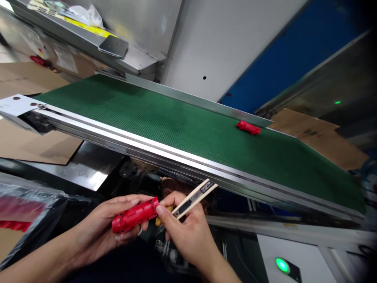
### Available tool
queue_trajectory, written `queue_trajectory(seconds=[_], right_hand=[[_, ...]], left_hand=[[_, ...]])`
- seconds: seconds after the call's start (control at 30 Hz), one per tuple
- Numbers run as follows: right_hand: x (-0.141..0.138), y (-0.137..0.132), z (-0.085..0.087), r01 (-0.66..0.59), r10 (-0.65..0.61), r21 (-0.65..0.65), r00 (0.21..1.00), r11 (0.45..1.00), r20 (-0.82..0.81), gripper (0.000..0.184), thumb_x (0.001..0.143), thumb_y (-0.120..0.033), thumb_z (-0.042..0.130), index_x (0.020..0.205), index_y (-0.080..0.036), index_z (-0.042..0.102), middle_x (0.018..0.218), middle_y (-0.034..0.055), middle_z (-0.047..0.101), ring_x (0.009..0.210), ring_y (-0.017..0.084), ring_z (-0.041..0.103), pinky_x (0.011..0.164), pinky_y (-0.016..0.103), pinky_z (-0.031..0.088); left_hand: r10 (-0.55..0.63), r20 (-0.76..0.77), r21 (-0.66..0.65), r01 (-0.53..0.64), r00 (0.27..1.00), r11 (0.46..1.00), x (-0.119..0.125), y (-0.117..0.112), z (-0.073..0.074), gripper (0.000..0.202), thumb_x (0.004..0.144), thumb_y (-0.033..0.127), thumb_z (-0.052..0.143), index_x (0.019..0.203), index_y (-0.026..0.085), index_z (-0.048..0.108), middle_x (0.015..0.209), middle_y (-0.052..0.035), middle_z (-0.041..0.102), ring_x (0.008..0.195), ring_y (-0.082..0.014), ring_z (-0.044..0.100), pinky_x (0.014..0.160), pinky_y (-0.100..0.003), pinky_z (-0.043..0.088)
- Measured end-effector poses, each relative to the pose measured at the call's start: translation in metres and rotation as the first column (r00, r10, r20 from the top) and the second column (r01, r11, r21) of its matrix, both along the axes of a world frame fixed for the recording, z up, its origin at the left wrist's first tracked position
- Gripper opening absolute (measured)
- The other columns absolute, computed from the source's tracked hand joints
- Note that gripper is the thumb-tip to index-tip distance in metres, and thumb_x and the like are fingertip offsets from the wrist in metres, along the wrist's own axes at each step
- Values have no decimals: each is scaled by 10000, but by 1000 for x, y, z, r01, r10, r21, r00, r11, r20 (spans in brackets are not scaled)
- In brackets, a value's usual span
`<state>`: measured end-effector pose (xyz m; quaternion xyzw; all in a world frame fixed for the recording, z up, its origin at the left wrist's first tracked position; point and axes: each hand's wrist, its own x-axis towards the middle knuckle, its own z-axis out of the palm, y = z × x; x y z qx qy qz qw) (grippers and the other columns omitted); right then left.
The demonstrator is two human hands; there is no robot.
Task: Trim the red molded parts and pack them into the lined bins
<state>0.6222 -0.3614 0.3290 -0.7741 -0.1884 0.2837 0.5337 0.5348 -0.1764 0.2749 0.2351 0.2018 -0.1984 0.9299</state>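
My left hand point(110, 224) is closed around a red plastic molded part point(135, 215), roughly tube-shaped with dark slots along its side. It is held tilted, its right end higher. In my right hand point(187, 226) is a cutter point(196, 197) with cream edges and a dark lettered middle; its handle points up and right, and its blade cannot be made out. The right thumb is at the red part's right end. Something yellow point(160, 221) shows by the right fingers, partly hidden. Another red part point(249, 127) lies on the green conveyor belt point(176, 118) beyond my hands.
A metal rail point(141, 147) edges the conveyor's near side. At lower left stands a plastic-lined box point(32, 204) with red parts inside. A phone point(113, 46) lies on the metal ledge at upper left. Cardboard point(318, 135) sits at right, and a green-lit button point(282, 265) at lower right.
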Motion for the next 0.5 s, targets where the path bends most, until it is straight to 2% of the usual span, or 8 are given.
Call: queue_trajectory(seconds=[0.17, 0.27, 0.33, 0.37, 0.5], right_hand=[[1, 3, 1, 55, -50, 30, 989, 998, -142, 348, 892, -471, 758, 812, -146, 664, 541, -36, 568, 418, 69, 531, 391, 128, 368], [2, 3, 0, 98, -88, 31, 968, 995, -235, 452, 840, -576, 786, 812, -149, 638, 526, -28, 589, 393, 77, 539, 362, 124, 374], [2, 3, -1, 122, -112, 23, 956, 992, -271, 501, 812, -623, 796, 805, -152, 626, 510, -27, 588, 378, 79, 536, 353, 125, 383], [2, 2, -2, 132, -121, 22, 952, 991, -280, 513, 802, -632, 802, 802, -153, 622, 498, -30, 583, 374, 79, 534, 352, 124, 387], [0, -2, -9, 149, -133, 37, 950, 988, -284, 525, 800, -638, 811, 804, -153, 612, 489, -26, 590, 373, 82, 544, 353, 121, 405]], left_hand=[[-28, -17, 56, 29, 999, 998, -2, 2, 2, 310, 968, 371, 671, 1148, 144, 783, 782, -147, 730, 444, -37, 407, 455, -158, 254], [-55, -48, 99, 60, 997, 993, -5, 3, 1, 304, 955, 431, 685, 898, 150, 785, 670, -89, 676, 420, -27, 322, 440, -169, 188], [-62, -60, 111, 68, 996, 992, -5, 4, 0, 363, 926, 455, 718, 740, 143, 730, 635, -72, 648, 423, -31, 307, 441, -179, 176], [-61, -68, 116, 69, 996, 991, -5, 3, 0, 364, 909, 464, 736, 737, 144, 724, 635, -71, 648, 423, -33, 309, 442, -180, 170], [-77, -89, 118, 87, 993, 989, -3, 1, -2, 334, 909, 517, 726, 919, 185, 764, 616, -58, 655, 391, -42, 320, 429, -186, 141]])
